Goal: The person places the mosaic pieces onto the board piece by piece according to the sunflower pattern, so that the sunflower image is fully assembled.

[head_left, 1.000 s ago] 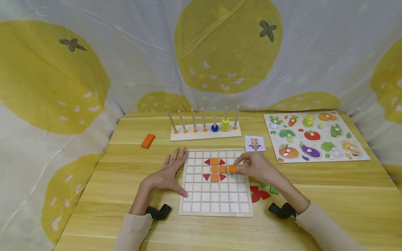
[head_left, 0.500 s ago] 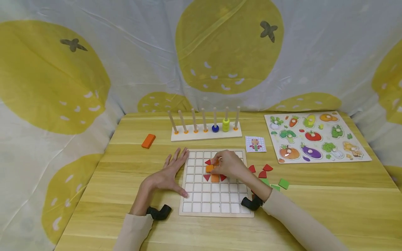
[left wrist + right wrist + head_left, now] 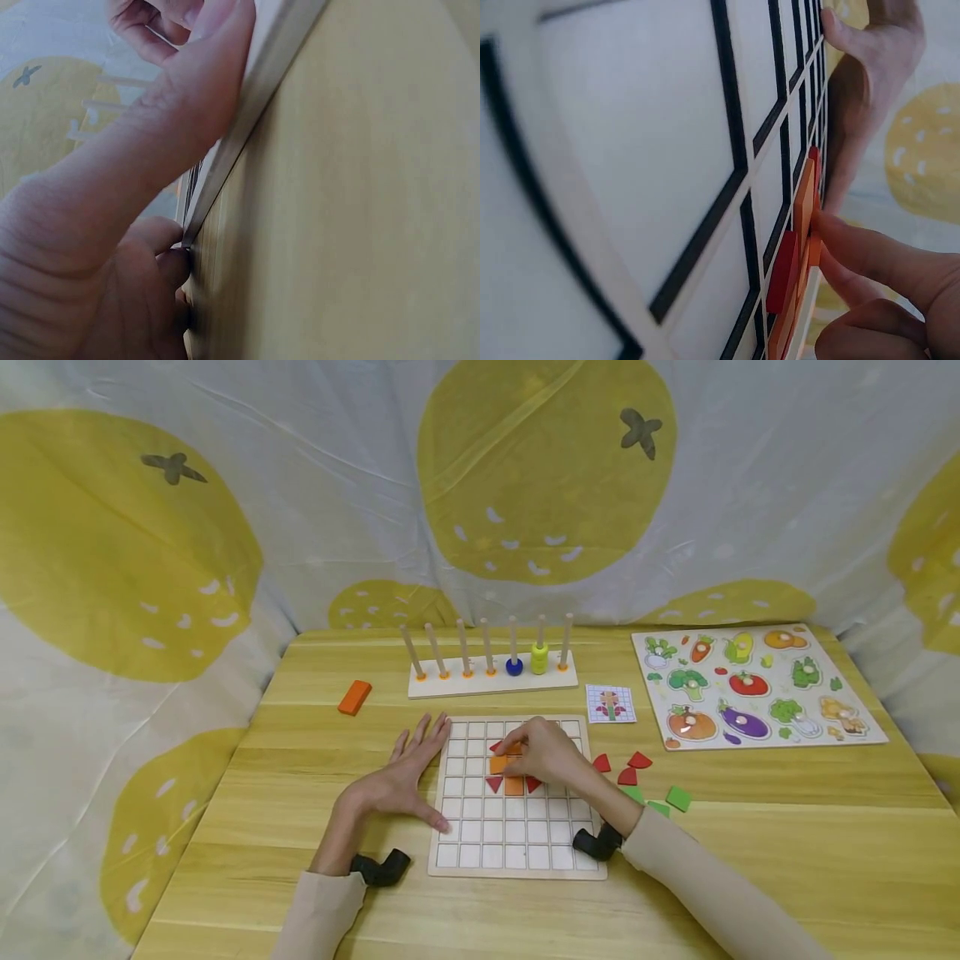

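Right hand pinches orange square tile at the grid board; can't tell if seated. Left hand, fingers spread, touches board's left edge.

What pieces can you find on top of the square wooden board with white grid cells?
Flat orange squares and flat red triangles show there, one orange piece pinched by the person's right grip. Whatever lies beneath that grip is covered and cannot be seen.

left hand: bare; plain beige sleeve is worn; bent black fitting is seen beside it | right hand: bare; matching beige sleeve is worn; second black fitting is seen
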A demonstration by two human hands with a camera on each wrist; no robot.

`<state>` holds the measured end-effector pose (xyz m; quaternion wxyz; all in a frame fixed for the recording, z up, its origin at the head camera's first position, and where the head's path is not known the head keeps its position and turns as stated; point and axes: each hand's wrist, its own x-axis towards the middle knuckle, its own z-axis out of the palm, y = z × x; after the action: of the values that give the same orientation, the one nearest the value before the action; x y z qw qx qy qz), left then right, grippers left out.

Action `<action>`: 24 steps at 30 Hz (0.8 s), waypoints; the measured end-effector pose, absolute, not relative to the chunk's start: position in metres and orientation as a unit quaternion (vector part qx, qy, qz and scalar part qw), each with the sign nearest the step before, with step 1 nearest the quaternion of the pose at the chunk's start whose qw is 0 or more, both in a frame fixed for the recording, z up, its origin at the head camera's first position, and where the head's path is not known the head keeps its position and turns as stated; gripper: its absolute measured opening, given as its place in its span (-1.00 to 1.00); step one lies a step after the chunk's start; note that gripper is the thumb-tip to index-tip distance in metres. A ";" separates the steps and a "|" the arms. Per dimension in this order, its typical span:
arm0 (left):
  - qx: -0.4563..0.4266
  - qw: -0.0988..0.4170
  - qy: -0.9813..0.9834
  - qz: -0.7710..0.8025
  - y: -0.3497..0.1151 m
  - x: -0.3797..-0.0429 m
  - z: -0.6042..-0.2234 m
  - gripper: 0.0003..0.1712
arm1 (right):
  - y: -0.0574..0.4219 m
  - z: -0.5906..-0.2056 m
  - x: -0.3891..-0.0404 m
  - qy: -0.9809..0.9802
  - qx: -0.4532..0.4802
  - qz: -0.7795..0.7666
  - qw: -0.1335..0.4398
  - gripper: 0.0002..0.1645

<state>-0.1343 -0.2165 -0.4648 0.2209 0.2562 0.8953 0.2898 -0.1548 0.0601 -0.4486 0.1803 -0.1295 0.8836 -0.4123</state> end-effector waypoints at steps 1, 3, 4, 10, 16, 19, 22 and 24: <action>0.255 0.221 0.896 0.289 -0.217 -0.134 -0.465 0.75 | 0.059 -0.449 -0.155 0.885 -0.131 -0.409 0.179 -0.78; 0.254 0.221 0.896 0.290 -0.217 -0.134 -0.465 0.75 | 0.057 -0.449 -0.156 0.888 -0.132 -0.403 0.175 -0.77; 0.254 0.221 0.896 0.290 -0.217 -0.134 -0.465 0.75 | 0.056 -0.450 -0.156 0.889 -0.133 -0.402 0.173 -0.77; 0.258 0.220 0.895 0.291 -0.217 -0.135 -0.467 0.74 | 0.053 -0.449 -0.155 0.882 -0.125 -0.417 0.180 -0.76; 0.263 0.215 0.892 0.299 -0.216 -0.135 -0.467 0.74 | 0.053 -0.449 -0.155 0.874 -0.120 -0.431 0.188 -0.77; 0.262 0.213 0.892 0.300 -0.216 -0.135 -0.467 0.74 | 0.052 -0.450 -0.156 0.873 -0.119 -0.433 0.190 -0.77; 0.262 0.213 0.893 0.299 -0.216 -0.135 -0.467 0.74 | 0.052 -0.449 -0.156 0.870 -0.120 -0.438 0.192 -0.77; 0.262 0.213 0.893 0.298 -0.216 -0.135 -0.467 0.74 | 0.053 -0.449 -0.156 0.868 -0.122 -0.441 0.194 -0.78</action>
<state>-0.1348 -0.2164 -0.4668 0.2135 0.2618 0.8927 0.2983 -0.1560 0.0529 -0.4488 0.1940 -0.1217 0.8676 -0.4413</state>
